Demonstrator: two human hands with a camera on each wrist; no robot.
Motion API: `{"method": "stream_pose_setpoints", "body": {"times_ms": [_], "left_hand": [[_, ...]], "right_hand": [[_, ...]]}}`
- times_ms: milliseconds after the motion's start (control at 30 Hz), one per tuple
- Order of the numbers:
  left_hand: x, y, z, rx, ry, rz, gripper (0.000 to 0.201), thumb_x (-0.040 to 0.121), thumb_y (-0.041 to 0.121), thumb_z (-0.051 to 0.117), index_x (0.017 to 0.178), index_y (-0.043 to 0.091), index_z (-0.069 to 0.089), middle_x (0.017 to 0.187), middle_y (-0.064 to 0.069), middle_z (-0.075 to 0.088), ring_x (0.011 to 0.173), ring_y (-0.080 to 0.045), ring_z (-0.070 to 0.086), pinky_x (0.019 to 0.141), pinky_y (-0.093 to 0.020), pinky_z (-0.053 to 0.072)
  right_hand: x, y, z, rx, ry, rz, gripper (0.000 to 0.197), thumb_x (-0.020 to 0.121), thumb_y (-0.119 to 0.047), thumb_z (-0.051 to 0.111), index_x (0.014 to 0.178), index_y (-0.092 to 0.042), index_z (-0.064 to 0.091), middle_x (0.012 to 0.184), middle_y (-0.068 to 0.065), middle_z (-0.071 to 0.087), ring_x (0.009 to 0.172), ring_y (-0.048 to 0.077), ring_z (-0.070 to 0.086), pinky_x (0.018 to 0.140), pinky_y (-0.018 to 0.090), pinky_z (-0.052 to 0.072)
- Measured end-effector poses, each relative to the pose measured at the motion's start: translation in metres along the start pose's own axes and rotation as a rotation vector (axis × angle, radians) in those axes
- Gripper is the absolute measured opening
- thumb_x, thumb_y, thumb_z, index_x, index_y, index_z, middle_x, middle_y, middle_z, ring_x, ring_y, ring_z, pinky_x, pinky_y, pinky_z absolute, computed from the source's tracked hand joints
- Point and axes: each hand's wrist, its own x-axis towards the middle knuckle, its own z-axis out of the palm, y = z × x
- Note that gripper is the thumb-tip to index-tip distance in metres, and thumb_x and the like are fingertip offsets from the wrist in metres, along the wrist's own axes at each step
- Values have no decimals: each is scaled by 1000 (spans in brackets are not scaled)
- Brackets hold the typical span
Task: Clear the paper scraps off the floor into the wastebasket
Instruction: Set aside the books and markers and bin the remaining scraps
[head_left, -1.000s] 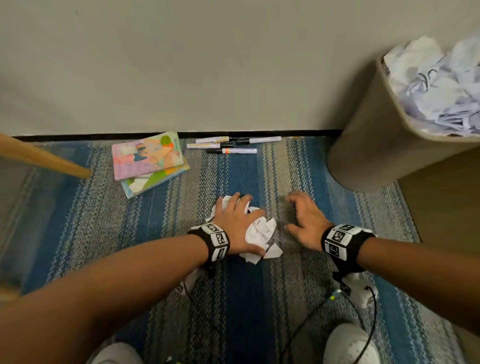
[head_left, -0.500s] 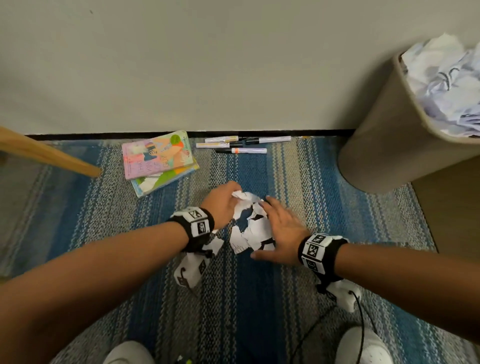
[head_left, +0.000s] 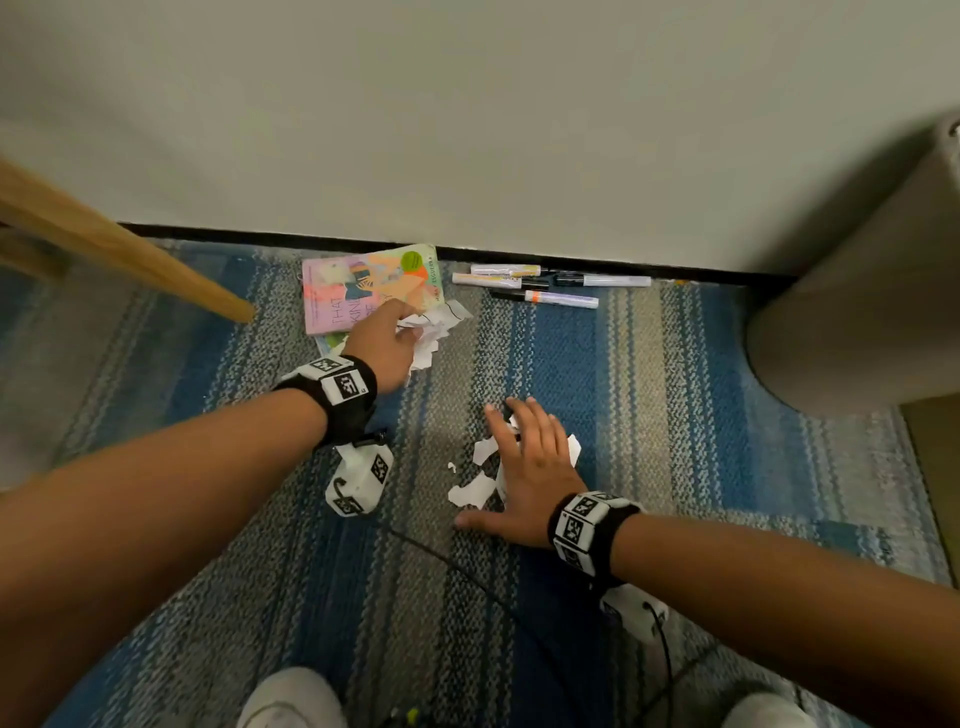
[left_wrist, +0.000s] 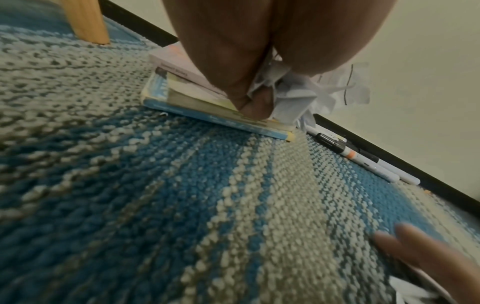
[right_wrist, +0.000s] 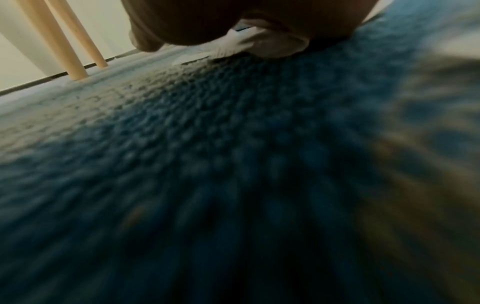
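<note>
At nine o'clock a slanted wooden leg (head_left: 130, 249) meets the striped rug (head_left: 675, 415), with bare rug around its foot. Toward eleven, two stacked books (head_left: 358, 293) lie by the black baseboard (head_left: 571, 257). The left hand (head_left: 384, 345) is above their near edge, fingers curled around a bunch of paper scraps (head_left: 434, 332) (white, crumpled, one piece with a black line). At twelve, pens (head_left: 550, 286) lie along the baseboard. At centre the right hand (head_left: 530, 467) lies flat, fingers straight, pressing on loose torn scraps (head_left: 472, 491) on the rug. Open rug runs toward three o'clock, where the tan wastebasket (head_left: 857, 312) stands against the wall, its rim cut off by the frame edge.
</note>
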Motion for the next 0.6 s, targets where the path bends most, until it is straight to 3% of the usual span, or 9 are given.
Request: {"method": "stream_pose_setpoints", "body": {"times_ms": [67,167,267,333,467,600], "left_hand": [[-2,-4,1,-9,2,5,28,99,21,49,125,12,52,121,-10,59,97,-22,51,79,-25,34],[-3,-9,0,-33,4,-1,27,99,22,49,124,13,52,121,-9,58,95,-18,49,79,-25,34],[-4,-11,-2,-54,8,6,26,99,20,49,124,12,52,123,-9,57,106,-23,52,82,-24,33],[-6,-12,-3,-60,10,19,27,99,18,49,125,12,52,126,-8,56,113,-25,52,84,-22,32],[-8,-14,-5,-59,2,19,28,99,17,49,127,12,51,129,-9,55,114,-26,52,82,-22,33],[-7,-11,-7,-49,-6,19,27,100,18,47,126,13,51,121,-10,58,101,-26,55,75,-25,36]], "right_hand": [[11,-11,-2,-26,15,-52,110,64,-93,42,150,-33,9,155,12,16,144,34,11,116,52,8],[24,-18,-2,-45,48,-86,70,80,-77,43,134,-32,38,141,13,34,131,36,27,107,52,26],[40,-12,-2,22,108,-209,41,90,-55,50,110,-20,51,111,11,50,98,30,47,80,44,47],[54,-5,-9,45,53,-289,27,91,-37,57,95,-12,48,96,15,51,82,30,50,68,41,49],[71,5,-30,-27,-126,-317,17,98,-15,51,107,-1,52,105,15,51,92,29,52,80,39,47],[75,9,-52,305,-112,-79,8,97,-7,46,104,-11,45,91,1,60,74,16,55,68,31,44]]}}
